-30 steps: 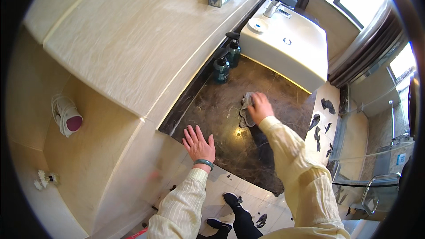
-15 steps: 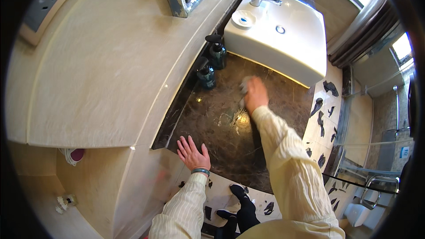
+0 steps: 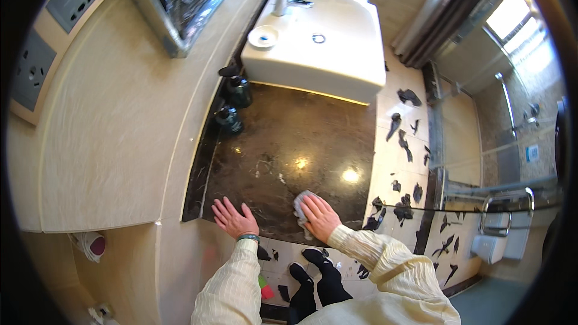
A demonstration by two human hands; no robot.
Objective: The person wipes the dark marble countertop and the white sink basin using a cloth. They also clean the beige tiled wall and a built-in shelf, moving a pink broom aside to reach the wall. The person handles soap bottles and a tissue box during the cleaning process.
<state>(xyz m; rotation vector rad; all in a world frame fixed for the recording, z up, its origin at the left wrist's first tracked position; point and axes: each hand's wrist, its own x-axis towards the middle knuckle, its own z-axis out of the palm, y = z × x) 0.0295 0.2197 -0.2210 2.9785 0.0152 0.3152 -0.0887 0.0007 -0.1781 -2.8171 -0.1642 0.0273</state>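
Observation:
My right hand (image 3: 321,215) presses a crumpled grey cloth (image 3: 304,212) onto the dark marble countertop (image 3: 271,144), close to its front edge. Part of the cloth sticks out on the left side of my fingers. With fingers spread, my left hand (image 3: 236,219) rests near the counter's front left corner and holds nothing. Two dark pump bottles (image 3: 238,89) stand along the wall side of the counter. Behind them sits a white basin (image 3: 313,72) with a chrome faucet (image 3: 280,2) and a small round white dish (image 3: 263,37) on its rim.
Dark torn scraps (image 3: 403,144) lie scattered over the pale floor tiles to the right and under the counter. A glass shower partition (image 3: 469,138) and a toilet (image 3: 489,247) are at the right. Wall sockets (image 3: 73,1) and a framed mirror (image 3: 171,30) are at the left.
My right hand has drawn the cloth from the middle of the counter to its front edge. My left hand stays by the front left corner. The whole view has shifted.

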